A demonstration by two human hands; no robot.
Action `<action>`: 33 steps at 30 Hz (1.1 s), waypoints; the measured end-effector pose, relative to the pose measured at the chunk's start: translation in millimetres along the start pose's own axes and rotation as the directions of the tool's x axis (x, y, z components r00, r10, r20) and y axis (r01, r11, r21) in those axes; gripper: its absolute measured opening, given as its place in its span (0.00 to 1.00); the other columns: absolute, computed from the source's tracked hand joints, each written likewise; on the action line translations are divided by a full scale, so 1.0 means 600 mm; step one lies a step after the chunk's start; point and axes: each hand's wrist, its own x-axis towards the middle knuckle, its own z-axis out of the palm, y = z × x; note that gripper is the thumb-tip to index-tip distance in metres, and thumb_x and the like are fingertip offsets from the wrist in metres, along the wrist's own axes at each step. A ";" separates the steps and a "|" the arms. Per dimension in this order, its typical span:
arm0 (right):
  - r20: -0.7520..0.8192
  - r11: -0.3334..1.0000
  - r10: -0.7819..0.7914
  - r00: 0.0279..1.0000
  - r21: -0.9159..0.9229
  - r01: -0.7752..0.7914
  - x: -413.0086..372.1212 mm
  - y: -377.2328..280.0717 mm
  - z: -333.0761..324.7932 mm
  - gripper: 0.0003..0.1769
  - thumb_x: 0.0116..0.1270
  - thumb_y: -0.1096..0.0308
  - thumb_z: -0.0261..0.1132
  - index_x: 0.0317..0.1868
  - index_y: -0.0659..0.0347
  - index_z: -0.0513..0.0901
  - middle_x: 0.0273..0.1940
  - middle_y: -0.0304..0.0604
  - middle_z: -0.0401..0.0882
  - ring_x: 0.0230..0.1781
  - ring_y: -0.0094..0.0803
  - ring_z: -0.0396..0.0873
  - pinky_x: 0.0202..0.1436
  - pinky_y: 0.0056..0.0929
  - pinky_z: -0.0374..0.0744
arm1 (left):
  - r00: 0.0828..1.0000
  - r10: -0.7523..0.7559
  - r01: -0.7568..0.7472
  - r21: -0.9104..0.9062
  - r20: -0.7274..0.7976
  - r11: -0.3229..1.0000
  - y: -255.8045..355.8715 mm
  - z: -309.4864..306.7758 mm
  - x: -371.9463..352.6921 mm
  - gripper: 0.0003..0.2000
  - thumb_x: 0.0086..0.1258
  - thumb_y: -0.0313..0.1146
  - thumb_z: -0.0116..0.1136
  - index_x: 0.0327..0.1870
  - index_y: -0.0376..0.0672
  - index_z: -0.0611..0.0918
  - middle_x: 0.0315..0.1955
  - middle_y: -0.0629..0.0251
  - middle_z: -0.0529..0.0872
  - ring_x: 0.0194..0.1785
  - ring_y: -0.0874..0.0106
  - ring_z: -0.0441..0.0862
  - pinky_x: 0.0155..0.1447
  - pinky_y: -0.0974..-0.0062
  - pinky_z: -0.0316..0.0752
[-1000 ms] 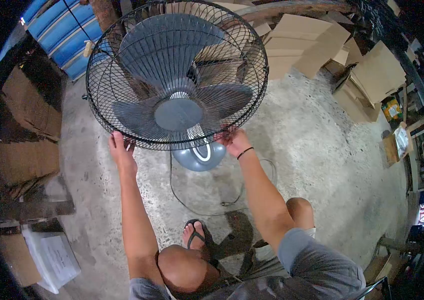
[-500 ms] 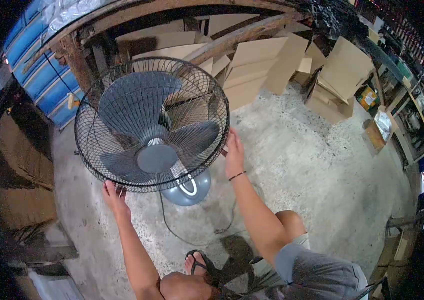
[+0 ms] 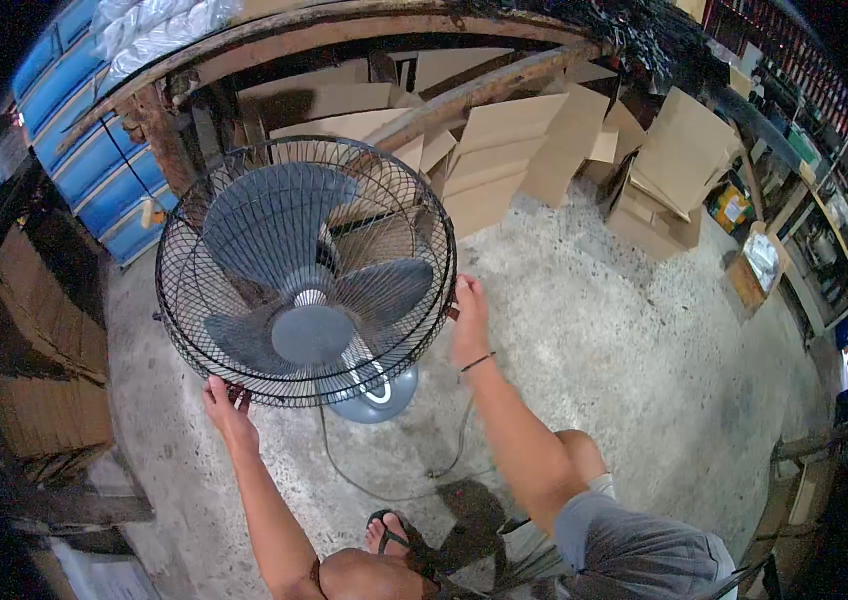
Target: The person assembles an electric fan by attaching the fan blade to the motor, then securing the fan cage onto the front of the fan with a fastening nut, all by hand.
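In front of me stands an electric fan point(image 3: 314, 335) with dark grey blades inside a black wire guard point(image 3: 419, 215). Its rounded grey base point(image 3: 379, 400) rests on the floor below the tilted head. My left hand point(image 3: 231, 412) pinches the guard's rim at the lower left, thumb and fingers closed about it. On the right side of the rim, my right hand point(image 3: 470, 325) is closed too, its fingertips partly hidden by the edge. A power cord point(image 3: 344, 468) loops over the floor near the base.
Cardboard boxes point(image 3: 504, 160) lean under a wooden bench point(image 3: 344, 40) at the back. Blue stacked containers point(image 3: 94, 150) stand at the left beside brown cardboard point(image 3: 44, 400). A cluttered shelf point(image 3: 824, 240) runs along the right. My sandalled foot point(image 3: 387, 535) is on the concrete floor point(image 3: 644, 400).
The view has tilted slightly, so the fan and surroundings sit a little lower. Both hands stay on the guard's rim; the right hand's grip has shifted slightly.
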 end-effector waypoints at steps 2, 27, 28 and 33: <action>0.038 1.000 -0.017 0.999 0.026 0.016 0.011 -0.017 -0.006 0.20 0.74 0.51 0.46 0.51 0.57 0.74 0.44 0.34 0.76 0.44 0.22 0.72 0.45 0.28 0.73 | 1.000 0.002 -0.002 -0.004 -0.016 1.000 0.001 0.000 0.001 0.23 0.67 0.55 0.56 0.50 0.45 0.71 0.40 0.69 0.76 0.42 0.73 0.74 0.45 0.68 0.71; 0.447 0.913 0.259 0.856 0.175 -0.367 0.131 -0.143 0.020 0.13 0.67 0.57 0.54 0.30 0.54 0.78 0.19 0.30 0.67 0.17 0.23 0.62 0.24 0.24 0.64 | 0.999 -0.018 0.017 0.043 0.030 0.999 -0.013 -0.010 0.007 0.27 0.66 0.60 0.53 0.53 0.48 0.69 0.43 0.68 0.73 0.43 0.71 0.72 0.44 0.65 0.72; 0.426 0.905 0.271 0.863 0.193 -0.379 0.130 -0.142 0.021 0.12 0.67 0.59 0.53 0.30 0.55 0.78 0.19 0.31 0.67 0.17 0.23 0.62 0.23 0.23 0.64 | 1.000 -0.020 0.020 0.039 0.011 0.999 -0.012 -0.009 0.006 0.25 0.66 0.58 0.54 0.52 0.47 0.68 0.42 0.68 0.75 0.42 0.73 0.74 0.42 0.67 0.73; 0.366 0.893 0.306 0.879 0.211 -0.399 0.128 -0.146 0.025 0.12 0.66 0.61 0.53 0.30 0.56 0.77 0.18 0.31 0.67 0.16 0.22 0.62 0.21 0.23 0.64 | 1.000 -0.029 0.030 0.047 -0.004 0.998 -0.014 -0.010 0.009 0.27 0.66 0.59 0.54 0.54 0.47 0.68 0.42 0.67 0.75 0.42 0.72 0.74 0.43 0.67 0.73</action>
